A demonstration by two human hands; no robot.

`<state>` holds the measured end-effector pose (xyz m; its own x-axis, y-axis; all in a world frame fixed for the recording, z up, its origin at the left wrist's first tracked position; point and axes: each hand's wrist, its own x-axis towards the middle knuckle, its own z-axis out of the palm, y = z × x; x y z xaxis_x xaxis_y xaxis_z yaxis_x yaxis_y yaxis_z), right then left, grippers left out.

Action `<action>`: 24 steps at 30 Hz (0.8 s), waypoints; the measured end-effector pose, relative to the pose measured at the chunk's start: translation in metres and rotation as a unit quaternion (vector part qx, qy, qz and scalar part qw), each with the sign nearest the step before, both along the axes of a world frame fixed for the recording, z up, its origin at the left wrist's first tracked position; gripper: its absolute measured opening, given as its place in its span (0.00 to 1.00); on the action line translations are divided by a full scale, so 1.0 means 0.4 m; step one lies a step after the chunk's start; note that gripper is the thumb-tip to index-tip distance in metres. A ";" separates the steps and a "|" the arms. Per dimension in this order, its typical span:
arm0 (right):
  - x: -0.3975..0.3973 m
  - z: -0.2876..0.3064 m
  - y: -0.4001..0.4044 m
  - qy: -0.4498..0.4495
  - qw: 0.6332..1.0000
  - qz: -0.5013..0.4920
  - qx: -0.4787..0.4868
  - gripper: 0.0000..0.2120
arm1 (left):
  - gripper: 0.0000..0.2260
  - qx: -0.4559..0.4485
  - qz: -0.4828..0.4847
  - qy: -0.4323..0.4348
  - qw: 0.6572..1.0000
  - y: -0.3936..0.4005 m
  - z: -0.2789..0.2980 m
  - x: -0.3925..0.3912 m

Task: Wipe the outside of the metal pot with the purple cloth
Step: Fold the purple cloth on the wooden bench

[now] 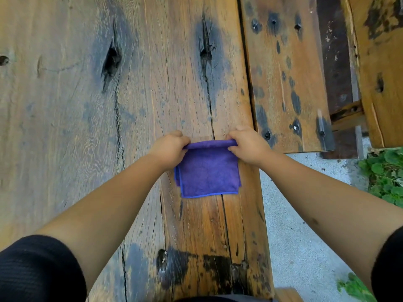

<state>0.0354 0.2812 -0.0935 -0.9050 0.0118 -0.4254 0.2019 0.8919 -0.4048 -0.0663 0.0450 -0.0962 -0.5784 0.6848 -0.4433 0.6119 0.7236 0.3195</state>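
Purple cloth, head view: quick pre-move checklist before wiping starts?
1. Folded purple microfibre cloth lying on the weathered wooden plank table: ok.
2. Left hand pinches the cloth's far left corner: ok.
3. Right hand pinches the far right corner: ok.
4. Metal pot in view: not ok, none visible.
5. Cloth near the table's right edge, fully supported: ok.
6. Cloth clean or damp: cannot tell.
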 end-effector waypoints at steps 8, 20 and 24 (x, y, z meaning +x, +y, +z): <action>0.137 0.044 -0.026 0.035 0.995 0.086 0.028 0.03 | 0.09 0.012 -0.103 0.087 0.991 -0.096 0.048 0.120; 0.225 0.000 -0.070 -0.017 0.982 0.154 0.111 0.15 | 0.17 0.029 -0.046 0.032 0.998 -0.149 -0.020 0.271; 0.191 -0.001 -0.088 -0.012 0.989 0.083 0.122 0.13 | 0.09 0.079 0.105 0.020 0.991 -0.117 -0.022 0.252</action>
<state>0.1119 0.2462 -0.0938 -0.8927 -0.0315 -0.4495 0.0512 0.9840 -0.1706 0.0344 -0.0019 -0.1052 -0.7300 0.6066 -0.3149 0.4676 0.7793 0.4172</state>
